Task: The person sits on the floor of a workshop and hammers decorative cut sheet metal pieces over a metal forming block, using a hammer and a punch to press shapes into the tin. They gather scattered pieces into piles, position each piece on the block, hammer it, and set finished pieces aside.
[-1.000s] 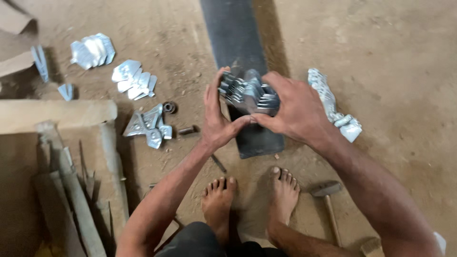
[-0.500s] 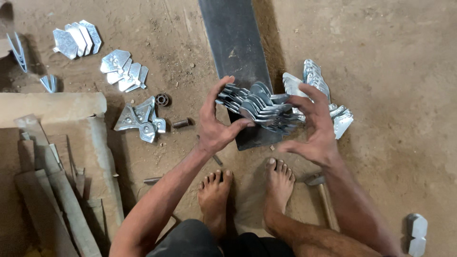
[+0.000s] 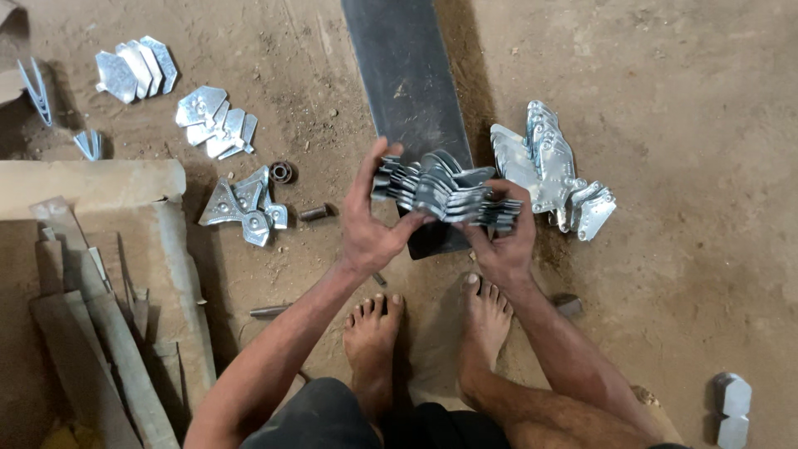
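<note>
Now metal plates (image 3: 445, 193) sit gripped between left hand (image 3: 371, 226), right hand (image 3: 499, 241).

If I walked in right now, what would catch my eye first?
Likely the fanned stack of shiny metal plates gripped between the left hand and right hand, above two bare feet. Behind it a dark metal strip lies on the dirt floor, with a pile of plates on its right.
</note>
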